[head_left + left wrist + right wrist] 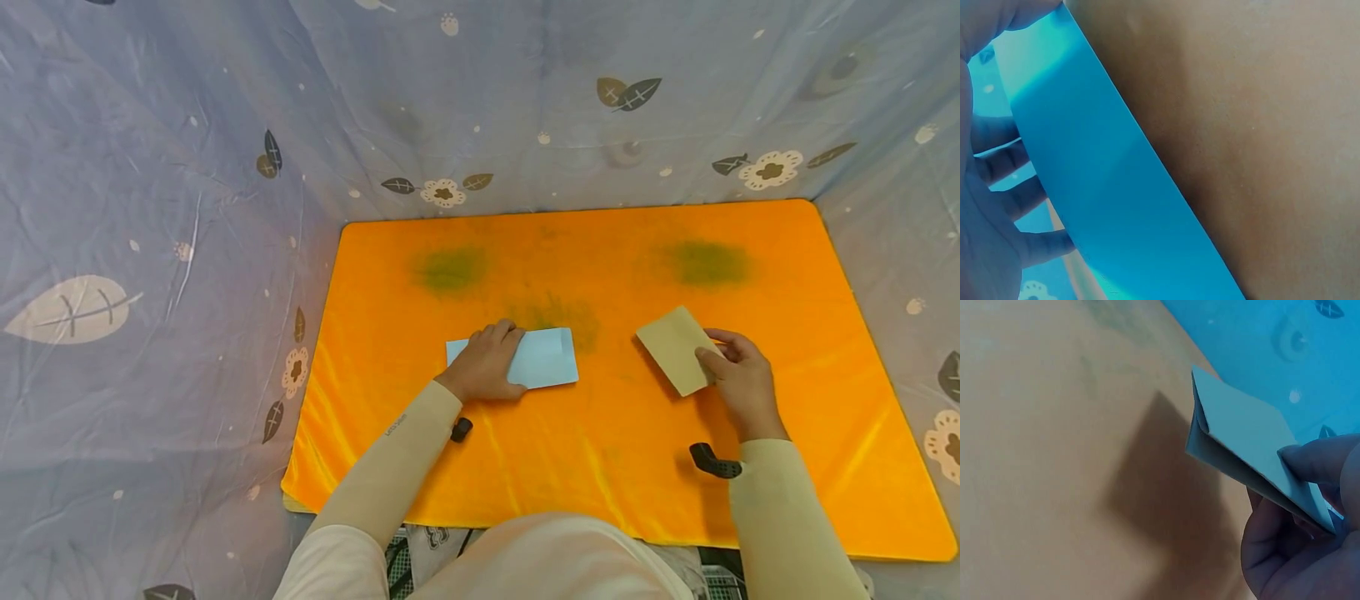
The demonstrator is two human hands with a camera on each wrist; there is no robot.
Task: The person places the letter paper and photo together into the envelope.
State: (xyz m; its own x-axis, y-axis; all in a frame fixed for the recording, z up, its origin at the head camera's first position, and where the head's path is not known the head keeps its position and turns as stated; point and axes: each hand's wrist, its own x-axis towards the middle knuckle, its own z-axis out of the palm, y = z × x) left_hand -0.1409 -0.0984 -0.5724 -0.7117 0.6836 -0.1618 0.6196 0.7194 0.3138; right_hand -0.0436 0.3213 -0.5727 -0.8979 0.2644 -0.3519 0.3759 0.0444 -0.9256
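Observation:
A light blue envelope (543, 358) lies on the orange cloth, left of the middle, with a flap-like fold at its right end. Across its left part my left hand (487, 362) grips it by the two long edges. In the left wrist view the thumb is at one edge of the envelope (1110, 169) and the fingertips (1054, 244) meet the other. My right hand (742, 375) pinches a folded piece of tan paper (675, 346) by one corner, thumb on top. The right wrist view shows this paper (1241, 419) tilted above the cloth, its layers parted along one edge.
Orange cloth (600, 450) covers the table, with dark greenish smudges towards the back. Patterned grey-blue curtains (510, 100) hang behind and at both sides. Black wrist-worn pieces (712, 461) jut out beside both sleeves. The person's body is at the front edge.

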